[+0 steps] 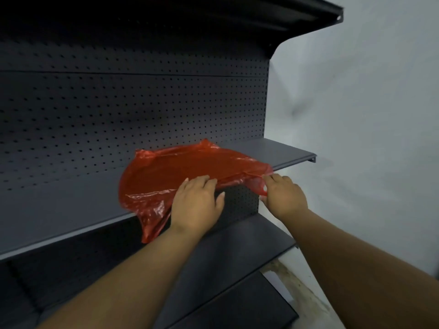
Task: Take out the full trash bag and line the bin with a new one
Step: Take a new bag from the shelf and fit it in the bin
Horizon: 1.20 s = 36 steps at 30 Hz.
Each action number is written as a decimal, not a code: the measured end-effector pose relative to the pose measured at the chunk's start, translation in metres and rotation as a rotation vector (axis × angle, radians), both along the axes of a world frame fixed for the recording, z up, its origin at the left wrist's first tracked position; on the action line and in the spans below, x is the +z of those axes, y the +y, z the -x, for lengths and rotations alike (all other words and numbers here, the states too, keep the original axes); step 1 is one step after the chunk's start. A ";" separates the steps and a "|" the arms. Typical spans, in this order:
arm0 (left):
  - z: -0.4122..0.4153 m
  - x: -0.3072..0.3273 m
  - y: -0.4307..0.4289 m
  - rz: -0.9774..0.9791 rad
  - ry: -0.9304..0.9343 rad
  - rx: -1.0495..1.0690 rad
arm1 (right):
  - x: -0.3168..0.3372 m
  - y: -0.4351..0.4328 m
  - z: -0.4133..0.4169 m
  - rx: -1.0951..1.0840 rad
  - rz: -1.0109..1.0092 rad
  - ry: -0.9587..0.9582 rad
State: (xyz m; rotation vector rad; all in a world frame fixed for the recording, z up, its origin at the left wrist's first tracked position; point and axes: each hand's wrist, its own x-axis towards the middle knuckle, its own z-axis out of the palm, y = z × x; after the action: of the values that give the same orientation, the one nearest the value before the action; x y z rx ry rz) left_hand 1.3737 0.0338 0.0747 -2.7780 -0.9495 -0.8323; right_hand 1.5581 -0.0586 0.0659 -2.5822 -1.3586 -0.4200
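**Fresh red bag lifted off the shelf**

The red bag (180, 172) lies flat and empty on a dark shelf (71, 210), its near edge spilling over the shelf lip just under the hands. It looks like the new liner, not the full one: thin, slack, nothing inside.

The left hand (197, 205) sits on the bag's near edge, fingers curled over the plastic and thumb out to the side; whether the thumb closes under the film I cannot tell, so it may be gripping or only pressing. Just to its right, the right hand (283, 197) pinches a corner or handle of the bag between fingertips and thumb, lifting it off the lip. Two holds apart along one edge probably serve to find the mouth and spread it, since thin film clings to itself.

Beyond the hands stands a perforated back panel (142, 110); below them, another shelf; to the right, a pale wall (368, 115). No bin shows.
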 end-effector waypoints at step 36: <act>0.015 -0.024 0.070 -0.076 -0.019 -0.046 | -0.017 0.025 -0.035 0.100 0.111 0.031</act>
State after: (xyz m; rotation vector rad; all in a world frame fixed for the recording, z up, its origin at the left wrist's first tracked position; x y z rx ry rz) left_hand 1.3585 0.1037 0.0512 -2.7412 -0.8418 -0.8834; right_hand 1.5930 -0.0337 0.0490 -2.5811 -1.5340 -0.2947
